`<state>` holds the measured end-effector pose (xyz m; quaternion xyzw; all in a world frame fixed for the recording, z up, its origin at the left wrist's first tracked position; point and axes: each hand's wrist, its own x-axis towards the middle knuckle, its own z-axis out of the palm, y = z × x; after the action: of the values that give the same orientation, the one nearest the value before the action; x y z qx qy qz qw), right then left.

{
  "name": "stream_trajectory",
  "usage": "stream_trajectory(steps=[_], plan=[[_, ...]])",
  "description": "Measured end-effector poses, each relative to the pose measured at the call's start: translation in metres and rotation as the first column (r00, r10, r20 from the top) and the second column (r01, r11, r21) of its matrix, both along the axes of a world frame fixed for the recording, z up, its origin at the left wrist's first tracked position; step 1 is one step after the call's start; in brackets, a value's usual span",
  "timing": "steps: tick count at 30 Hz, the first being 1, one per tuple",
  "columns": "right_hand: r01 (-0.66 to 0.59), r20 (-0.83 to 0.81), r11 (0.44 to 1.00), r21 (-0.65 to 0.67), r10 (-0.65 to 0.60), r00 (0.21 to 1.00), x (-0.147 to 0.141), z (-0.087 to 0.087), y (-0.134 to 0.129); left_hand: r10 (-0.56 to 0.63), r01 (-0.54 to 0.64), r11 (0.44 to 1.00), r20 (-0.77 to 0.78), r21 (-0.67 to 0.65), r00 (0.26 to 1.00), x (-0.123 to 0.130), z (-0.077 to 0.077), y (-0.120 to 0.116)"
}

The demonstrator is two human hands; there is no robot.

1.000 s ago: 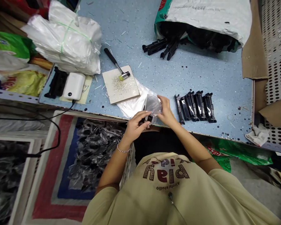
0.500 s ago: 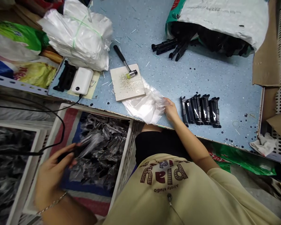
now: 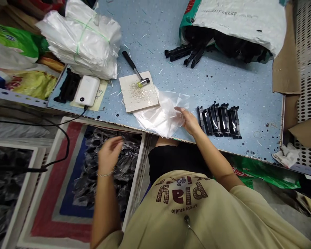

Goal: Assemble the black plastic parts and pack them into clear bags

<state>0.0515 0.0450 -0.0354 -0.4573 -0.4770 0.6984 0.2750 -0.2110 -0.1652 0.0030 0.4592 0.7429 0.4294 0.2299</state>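
My left hand (image 3: 110, 154) hangs over a white crate (image 3: 141, 152) of black parts in clear bags (image 3: 126, 155). Nothing shows in this hand; its fingers are slightly blurred, with the thumb apart from them. At the table's front edge, my right hand (image 3: 188, 121) pinches the edge of a thin clear plastic bag (image 3: 168, 114) on top of a loose pile of such bags. A pale square board (image 3: 147, 98) lies partly on the pile. Just right of this hand, several glossy black plastic parts (image 3: 215, 119) stand side by side in a row.
A small hammer (image 3: 134, 67) rests on the board. Behind it lies a tied bundle of clear bags (image 3: 93, 45), near a white power bank (image 3: 87, 90) with a cable. At the back right, a large white sack (image 3: 238, 20) spills black parts (image 3: 180, 52). Another crate (image 3: 26, 183) stands at far left.
My left hand has let go of a bagged black part over the crate and moved right and up, towards the table. My right hand stays at the bags, its fingers lifting the top one's edge slightly.
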Motion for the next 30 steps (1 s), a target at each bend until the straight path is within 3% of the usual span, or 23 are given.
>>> stream_trajectory(steps=[2, 5, 7, 9, 13, 18, 21, 24, 28, 30], plan=[[-0.013, 0.011, 0.999, 0.031, 0.013, 1.0, -0.003, 0.004, -0.002, -0.177, 0.184, 0.977, -0.076, 0.106, 0.981, 0.04, 0.001, 0.038], [-0.039, -0.086, 0.999, 0.022, 0.041, 0.995, -0.004, 0.011, -0.003, -0.413, 0.461, 0.864, -0.238, 0.201, 0.879, 0.102, -0.005, 0.109], [-0.067, -0.16, 0.998, -0.019, 0.063, 0.985, 0.002, 0.014, -0.002, -0.447, 0.495, 0.841, -0.236, 0.219, 0.863, 0.124, -0.014, 0.146], [-0.042, -0.17, 0.998, -0.049, 0.033, 0.985, 0.013, 0.015, 0.0, -0.453, 0.466, 0.855, -0.109, 0.227, 0.885, 0.128, -0.025, 0.166], [0.05, -0.099, 0.997, -0.052, -0.055, 0.994, 0.028, 0.013, 0.0, -0.424, 0.382, 0.896, 0.179, 0.226, 0.888, 0.124, -0.039, 0.166], [-0.015, -0.124, 0.999, -0.033, 0.011, 0.992, 0.022, 0.012, -0.003, -0.363, 0.336, 0.907, 0.068, 0.255, 0.929, 0.137, -0.048, 0.159], [-0.018, -0.149, 1.0, -0.022, 0.014, 0.989, 0.023, 0.013, -0.005, -0.294, 0.25, 0.946, 0.223, 0.204, 0.93, 0.137, -0.054, 0.163], [0.006, -0.155, 1.0, -0.007, -0.007, 0.988, 0.025, 0.011, -0.007, -0.295, 0.244, 0.95, 0.298, 0.195, 0.908, 0.134, -0.056, 0.165], [-0.02, 0.028, 0.98, 0.197, 0.014, 0.999, 0.025, 0.007, -0.004, -0.256, 0.205, 0.964, 0.387, 0.167, 0.886, 0.132, -0.054, 0.167], [0.004, 0.195, 0.941, 0.339, -0.074, 0.978, 0.032, 0.01, 0.0, -0.22, 0.164, 0.973, 0.455, 0.16, 0.863, 0.129, -0.05, 0.167]])
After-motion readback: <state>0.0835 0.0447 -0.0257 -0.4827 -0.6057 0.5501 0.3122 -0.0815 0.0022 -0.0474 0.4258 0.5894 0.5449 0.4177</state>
